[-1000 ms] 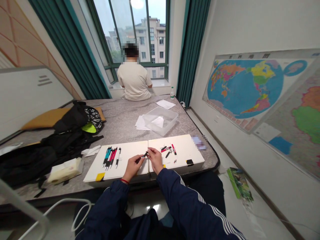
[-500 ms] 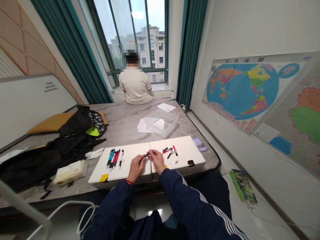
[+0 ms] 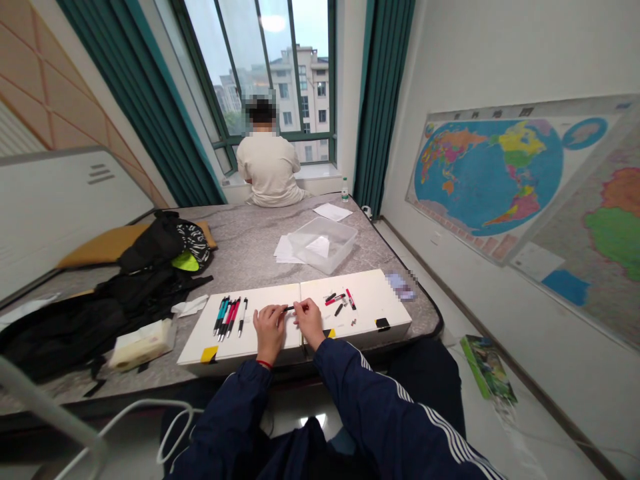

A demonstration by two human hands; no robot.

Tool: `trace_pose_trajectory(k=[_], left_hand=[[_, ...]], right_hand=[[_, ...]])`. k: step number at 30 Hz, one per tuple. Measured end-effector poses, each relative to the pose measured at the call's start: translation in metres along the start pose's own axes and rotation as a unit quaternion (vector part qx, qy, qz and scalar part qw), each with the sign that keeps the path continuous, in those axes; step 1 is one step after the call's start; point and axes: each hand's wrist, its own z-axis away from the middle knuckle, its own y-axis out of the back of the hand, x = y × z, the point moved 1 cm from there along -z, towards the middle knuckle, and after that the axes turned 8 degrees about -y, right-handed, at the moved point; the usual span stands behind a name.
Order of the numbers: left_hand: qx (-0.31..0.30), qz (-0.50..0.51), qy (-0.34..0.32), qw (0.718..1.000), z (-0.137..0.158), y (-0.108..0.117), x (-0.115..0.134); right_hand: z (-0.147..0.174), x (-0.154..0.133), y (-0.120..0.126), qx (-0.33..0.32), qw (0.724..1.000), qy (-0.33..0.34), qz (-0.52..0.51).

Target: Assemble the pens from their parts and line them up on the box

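Observation:
My left hand (image 3: 270,327) and my right hand (image 3: 309,321) meet over the inner edges of two white boxes. Between their fingertips is a slim black pen part (image 3: 289,309), lying almost level; the fingers cover its ends. Both hands are closed on it. Left of my hands, several click pens (image 3: 229,319) with black grips lie side by side, teal and red ones, and a white pen (image 3: 243,317) sits just apart. To the right, loose red and black pen parts (image 3: 341,300) are scattered, with a tiny metallic piece (image 3: 353,323) nearer to me.
The left white box (image 3: 197,333) and right white box (image 3: 370,287) stand on a grey marbled table (image 3: 240,233). Beyond are a clear plastic bin (image 3: 345,248) and papers. A tissue pack (image 3: 143,343) and black backpack (image 3: 145,287) lie left. A person (image 3: 270,167) sits by the window.
The black pen part has gone from slanted to nearly level. My left hand has turned, its fingers now higher and more over the top; my right hand has shifted slightly.

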Motion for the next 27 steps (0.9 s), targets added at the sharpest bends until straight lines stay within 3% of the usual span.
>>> trace_pose_trajectory(k=[9, 16, 22, 27], left_hand=[[0.016, 0.025, 0.007, 1.0, 0.0, -0.001, 0.0], [0.0, 0.023, 0.011, 1.0, 0.0, 0.002, 0.005], [-0.017, -0.013, -0.002, 1.0, 0.0, 0.006, 0.009], [-0.005, -0.009, -0.015, 1.0, 0.0, 0.007, 0.01]], right_hand=[[0.006, -0.011, -0.004, 0.018, 0.981, 0.071, 0.178], [0.009, -0.006, -0.009, -0.033, 0.994, -0.013, 0.101], [0.009, -0.005, -0.007, -0.018, 0.998, 0.008, 0.057], [0.008, -0.006, -0.004, -0.033, 0.995, 0.008, 0.091]])
